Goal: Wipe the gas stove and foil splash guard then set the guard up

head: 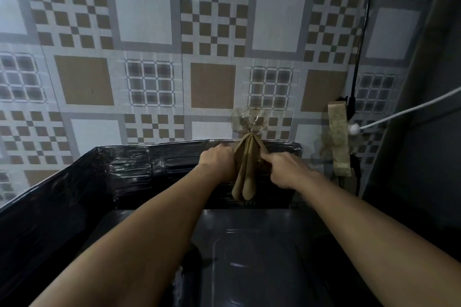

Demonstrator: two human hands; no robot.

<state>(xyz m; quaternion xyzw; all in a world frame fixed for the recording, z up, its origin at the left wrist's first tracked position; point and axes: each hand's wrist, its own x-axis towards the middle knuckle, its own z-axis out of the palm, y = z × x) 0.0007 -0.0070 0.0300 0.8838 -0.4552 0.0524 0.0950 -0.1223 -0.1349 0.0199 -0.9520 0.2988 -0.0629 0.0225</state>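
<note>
Hands reaching out over the stove (249, 244), toward the wall (149, 57). Left hand (219, 162) curling shut, fingers hidden behind the knuckles, pressing against the left side of a brown cloth (245, 172). Hard to tell whether gripping the cloth or the top edge of the guard behind it. Right hand (284, 169) touching the right side of the same cloth, one finger (268, 157) poking out toward it, other fingers bending loosely. Can't tell if holding on or just touching.

Cloth hanging down in long folds from a hook (249, 119) on the wall, dangling in front of the back panel of the shiny foil guard (137, 164).

Guard standing upright behind the stove, running along the back and bending forward down the left side. Looking dark and wrinkly. Top back edge sitting just under the hook.

Stove top lying low and dark under both arms, too dim to make out much.

Wall showing square tiles in brown, gray and white. Black cord (361, 32) hanging down on the right. White cable (404, 111) crossing in from the right edge. Tan scrubby strip (338, 132) hanging on the wall to the right of the guard.
</note>
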